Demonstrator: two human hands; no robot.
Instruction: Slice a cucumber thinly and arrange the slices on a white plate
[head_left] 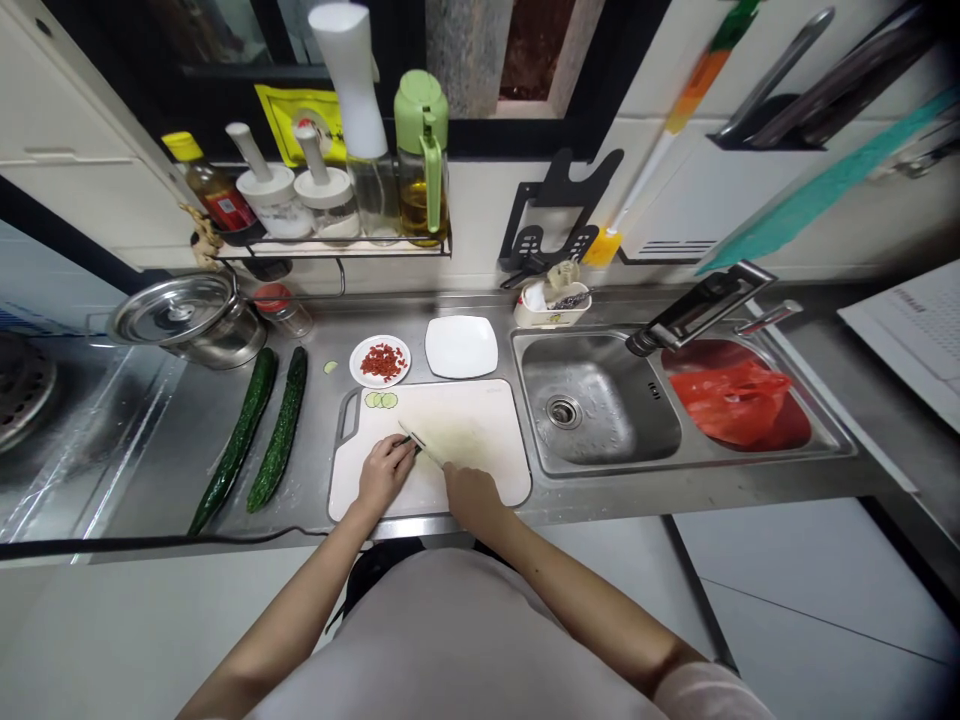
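Note:
My left hand (385, 472) is closed on a small dark-green piece of cucumber (409, 440), mostly hidden under the fingertips, on the white cutting board (487, 420). The fingers of my right hand (474, 495) wrap round the handle of a knife (431, 452). Its blade points up and left across the board, right by the cucumber piece. A few thin cucumber slices (381, 400) overlap at the board's upper left. Beyond the board stand a small plate of red bits (381, 360) and a white square plate (461, 346).
Two whole cucumbers (277, 430) lie left of the board, near a lidded steel pot (187, 315). One stray slice (330, 367) is on the counter. To the right is a double sink (600, 400) with a red plastic bag (739, 400). Above hangs a condiment rack (345, 246).

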